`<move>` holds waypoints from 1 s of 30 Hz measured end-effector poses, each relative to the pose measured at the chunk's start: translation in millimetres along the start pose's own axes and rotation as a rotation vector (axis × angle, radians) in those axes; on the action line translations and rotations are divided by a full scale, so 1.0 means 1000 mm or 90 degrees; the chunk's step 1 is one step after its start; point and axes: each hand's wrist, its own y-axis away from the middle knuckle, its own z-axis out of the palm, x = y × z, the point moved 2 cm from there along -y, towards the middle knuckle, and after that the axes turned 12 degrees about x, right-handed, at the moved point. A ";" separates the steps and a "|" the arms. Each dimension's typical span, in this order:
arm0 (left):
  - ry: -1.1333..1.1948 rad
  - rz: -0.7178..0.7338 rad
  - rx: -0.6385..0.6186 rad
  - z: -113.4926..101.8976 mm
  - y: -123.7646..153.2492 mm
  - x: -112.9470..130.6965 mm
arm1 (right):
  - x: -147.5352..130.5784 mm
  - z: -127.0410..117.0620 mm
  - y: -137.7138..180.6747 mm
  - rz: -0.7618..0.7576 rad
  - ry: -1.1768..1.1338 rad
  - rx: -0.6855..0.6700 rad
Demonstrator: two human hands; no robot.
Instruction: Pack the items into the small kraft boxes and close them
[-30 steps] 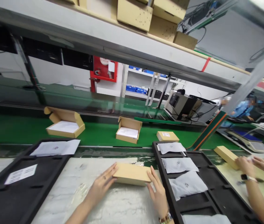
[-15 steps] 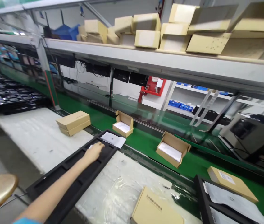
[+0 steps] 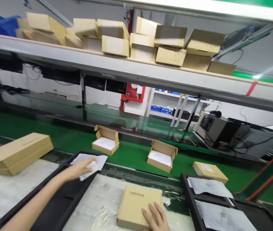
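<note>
- Two closed cardboard boxes (image 3: 17, 154), stacked, are set at the far left of the tabletop (image 3: 4, 192), which is covered in a pale wrinkled sheet.
- A black tray (image 3: 61, 199) is laid slantwise across the tabletop, just right of the stacked pair.
- The left hand (image 3: 82, 167) is stretched out over the tray's far end; its fingers are closed on the edge of a white paper sheet (image 3: 95, 160), which lies at that far corner of the tray.
- An open carton with white insert (image 3: 105, 141), lid raised, is carried on the green conveyor belt (image 3: 61, 139) just beyond the sheet.
- A flat cardboard box with printed lid (image 3: 136, 205) is placed on the tabletop in the near centre, between the two trays.
- The right hand (image 3: 156, 217) is laid flat and open on the near right part of that lid, fingers spread; nothing is gripped.
- A second open carton (image 3: 162, 155) is seen on the belt, well apart from the first.
- A small closed box with label (image 3: 210, 171) is found on the belt beside the far end of the right-hand tray.
- A second black tray (image 3: 244, 205) at the right is filled with white pouches (image 3: 208, 186), laid one per compartment.
- Above, a shelf (image 3: 127, 69) is loaded with many cardboard boxes (image 3: 148, 41), piled loosely.
</note>
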 end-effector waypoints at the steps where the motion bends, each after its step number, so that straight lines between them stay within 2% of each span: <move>1: 0.051 0.051 -0.028 0.020 -0.006 0.022 | 0.000 0.005 -0.014 -0.020 -0.001 -0.030; 4: 0.197 0.191 -0.076 0.094 -0.019 0.084 | -0.006 0.017 -0.058 -0.015 0.003 -0.080; 7: 0.172 0.201 0.028 0.153 -0.038 0.115 | -0.012 0.031 -0.096 0.005 0.000 -0.080; 9: 0.136 0.162 0.127 0.167 -0.055 0.116 | -0.009 0.044 -0.119 0.002 0.009 -0.081; 12: 0.098 0.122 0.274 0.151 -0.077 0.100 | 0.008 0.069 -0.158 -0.006 0.072 -0.084; 15: 0.037 0.189 0.385 0.117 -0.079 0.074 | 0.031 0.097 -0.202 0.001 0.133 -0.074; 17: -0.024 0.233 0.420 0.099 -0.069 0.050 | 0.043 0.113 -0.231 0.015 0.151 -0.064; 19: -0.089 0.233 0.420 0.085 -0.055 0.013 | 0.051 0.121 -0.254 0.022 0.162 -0.061; 22: -0.191 0.164 0.405 0.063 -0.030 -0.060 | 0.066 0.113 -0.265 0.017 0.170 -0.055; 25: -0.266 0.050 0.345 0.035 -0.006 -0.131 | 0.101 0.080 -0.247 0.038 0.193 -0.026; 27: -0.289 0.015 0.256 0.020 0.003 -0.157 | 0.139 0.053 -0.227 0.086 0.291 -0.006; 28: -0.298 0.013 0.200 0.015 0.003 -0.163 | 0.159 0.042 -0.217 0.120 0.360 -0.034; 29: -0.304 0.014 0.146 0.013 0.000 -0.164 | 0.177 0.033 -0.210 0.138 0.393 -0.100; 30: -0.310 0.015 0.098 0.014 -0.007 -0.162 | 0.191 0.024 -0.205 0.151 0.402 -0.119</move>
